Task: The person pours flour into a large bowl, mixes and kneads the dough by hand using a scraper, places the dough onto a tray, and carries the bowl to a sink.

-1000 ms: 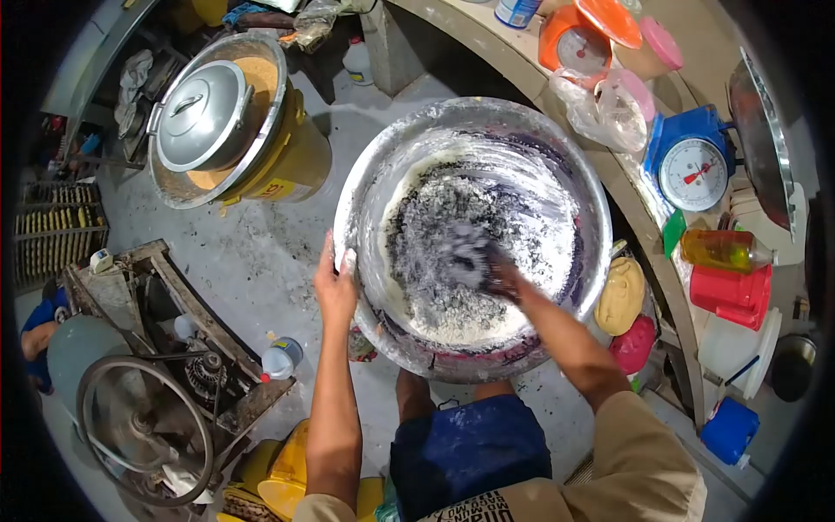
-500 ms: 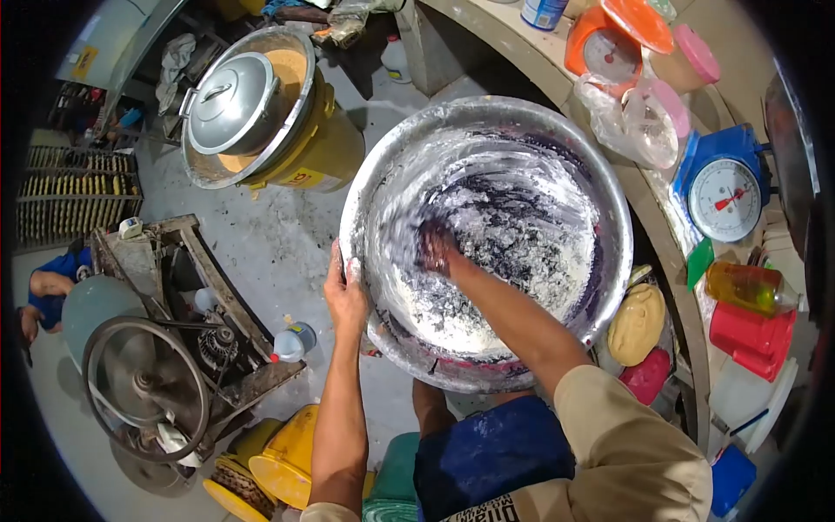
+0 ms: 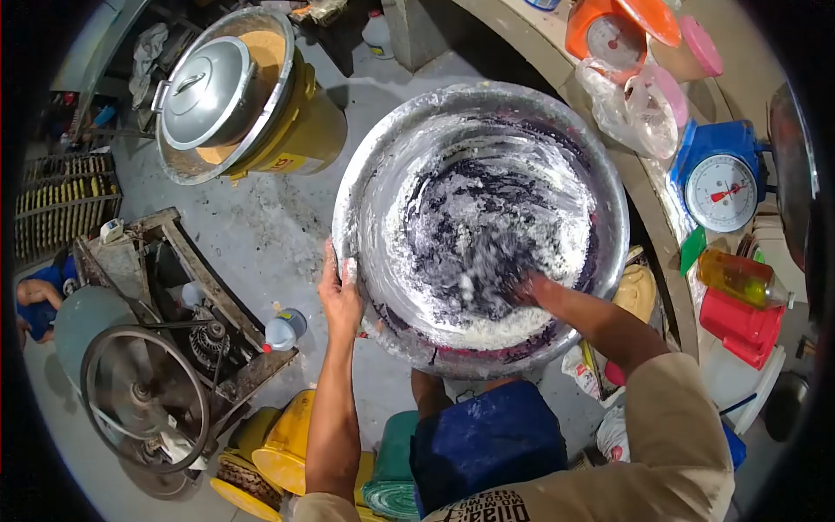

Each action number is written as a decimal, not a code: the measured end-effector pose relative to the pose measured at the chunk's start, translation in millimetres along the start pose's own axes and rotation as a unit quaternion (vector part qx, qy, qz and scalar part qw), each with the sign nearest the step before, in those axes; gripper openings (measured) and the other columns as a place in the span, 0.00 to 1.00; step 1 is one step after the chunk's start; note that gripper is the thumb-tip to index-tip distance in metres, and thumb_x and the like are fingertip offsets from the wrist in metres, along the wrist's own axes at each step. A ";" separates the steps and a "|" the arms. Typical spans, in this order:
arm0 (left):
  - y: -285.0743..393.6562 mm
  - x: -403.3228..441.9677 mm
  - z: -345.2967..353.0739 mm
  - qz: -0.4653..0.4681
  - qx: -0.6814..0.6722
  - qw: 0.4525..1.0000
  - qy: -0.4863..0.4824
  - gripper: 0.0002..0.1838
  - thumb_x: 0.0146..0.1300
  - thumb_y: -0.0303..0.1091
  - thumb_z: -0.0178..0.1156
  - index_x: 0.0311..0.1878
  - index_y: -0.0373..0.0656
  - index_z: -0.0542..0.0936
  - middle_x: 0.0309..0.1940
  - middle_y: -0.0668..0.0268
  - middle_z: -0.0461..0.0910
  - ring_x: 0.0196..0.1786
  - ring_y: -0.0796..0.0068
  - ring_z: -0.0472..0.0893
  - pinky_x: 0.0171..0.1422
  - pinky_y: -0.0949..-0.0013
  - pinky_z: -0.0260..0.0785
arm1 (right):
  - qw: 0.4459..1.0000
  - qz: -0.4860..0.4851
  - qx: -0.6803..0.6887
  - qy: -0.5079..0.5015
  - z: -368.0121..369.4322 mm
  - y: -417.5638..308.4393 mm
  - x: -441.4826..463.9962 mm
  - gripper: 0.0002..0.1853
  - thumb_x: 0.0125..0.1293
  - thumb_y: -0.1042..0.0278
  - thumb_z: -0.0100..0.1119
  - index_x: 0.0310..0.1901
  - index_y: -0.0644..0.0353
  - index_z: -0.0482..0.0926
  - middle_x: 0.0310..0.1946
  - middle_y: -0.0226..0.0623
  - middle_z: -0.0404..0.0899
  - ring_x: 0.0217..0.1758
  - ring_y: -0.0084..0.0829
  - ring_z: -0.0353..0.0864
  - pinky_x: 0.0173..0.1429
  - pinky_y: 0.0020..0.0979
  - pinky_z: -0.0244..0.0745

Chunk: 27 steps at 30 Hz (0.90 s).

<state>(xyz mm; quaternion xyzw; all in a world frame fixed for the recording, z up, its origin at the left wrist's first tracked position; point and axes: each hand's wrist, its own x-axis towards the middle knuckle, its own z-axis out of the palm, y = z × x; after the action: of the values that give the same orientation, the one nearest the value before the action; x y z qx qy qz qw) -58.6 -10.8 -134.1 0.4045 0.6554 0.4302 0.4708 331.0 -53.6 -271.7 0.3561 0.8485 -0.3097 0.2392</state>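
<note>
Brace the basin [image 3: 346, 209], ahead at 12 o'clock, and sweep the white powder [image 3: 570, 224] inward through the dark mass [image 3: 435, 244] evenly. Left hand [image 3: 340, 296]: narrow grip, clasping the basin's rim at 8 o'clock. Right hand [image 3: 517, 284]: in the dark mass at 5 o'clock; blurred, opening indeterminate.

On my feed, the grey, stained floor [image 3: 270, 228] spreads left of the wide, round silver metal basin [image 3: 351, 178]. It carries a tall yellow plastic bucket [image 3: 309, 130] beyond the basin's upper left and a clear plastic bottle with a red cap [image 3: 285, 329] at its lower left. Right of the basin, I see a pale counter [image 3: 532, 33] bearing an orange dial scale [image 3: 611, 39], a blue dial scale [image 3: 721, 193] and a red plastic tub [image 3: 739, 326].
</note>
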 end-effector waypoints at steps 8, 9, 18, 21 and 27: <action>-2.7 -1.9 6.5 0.004 0.051 0.999 0.017 0.30 0.80 0.33 0.54 0.79 0.28 0.62 0.75 0.47 0.69 0.76 0.61 0.70 0.79 0.63 0.58 | 0.960 0.235 0.134 0.071 23.8 -10.5 111.8 0.42 0.76 0.35 0.49 0.79 0.58 0.55 0.82 0.44 0.52 0.85 0.42 0.50 0.85 0.42 0.46; -9.3 -8.1 7.9 0.019 0.069 0.997 0.031 0.30 0.80 0.34 0.53 0.79 0.28 0.61 0.75 0.46 0.69 0.76 0.58 0.70 0.80 0.62 0.58 | 0.944 0.271 0.159 0.099 22.3 -19.0 122.8 0.42 0.76 0.34 0.48 0.79 0.58 0.55 0.82 0.44 0.52 0.85 0.42 0.50 0.85 0.42 0.46; -52.4 -171.8 -5.0 -0.063 0.111 0.990 0.055 0.25 0.80 0.37 0.55 0.69 0.26 0.66 0.64 0.41 0.73 0.65 0.50 0.74 0.75 0.57 0.61 | 0.732 0.181 0.583 0.303 1.7 -104.1 53.4 0.45 0.76 0.33 0.47 0.81 0.58 0.51 0.83 0.42 0.49 0.86 0.40 0.47 0.86 0.40 0.42; -45.7 -188.0 -9.5 -0.130 -0.003 0.991 -0.028 0.24 0.77 0.33 0.60 0.67 0.27 0.67 0.63 0.45 0.74 0.63 0.57 0.73 0.73 0.58 0.62 | 0.602 0.148 0.681 0.390 17.9 -114.6 -23.4 0.46 0.76 0.33 0.47 0.82 0.58 0.49 0.83 0.42 0.48 0.86 0.39 0.46 0.86 0.39 0.41; -10.2 -42.6 -37.8 0.036 0.138 0.989 -0.031 0.27 0.76 0.31 0.59 0.72 0.30 0.65 0.64 0.49 0.75 0.64 0.61 0.75 0.73 0.61 0.64 | 0.564 0.197 0.580 0.553 96.4 15.5 -89.6 0.42 0.79 0.39 0.47 0.81 0.62 0.52 0.81 0.44 0.55 0.84 0.40 0.53 0.86 0.38 0.46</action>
<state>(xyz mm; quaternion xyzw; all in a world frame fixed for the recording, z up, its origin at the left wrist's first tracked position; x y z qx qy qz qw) -86.6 -60.7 -125.2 0.5022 0.6784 0.3397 0.4150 417.1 -152.9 -287.9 0.6786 0.3613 -0.4227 -0.4798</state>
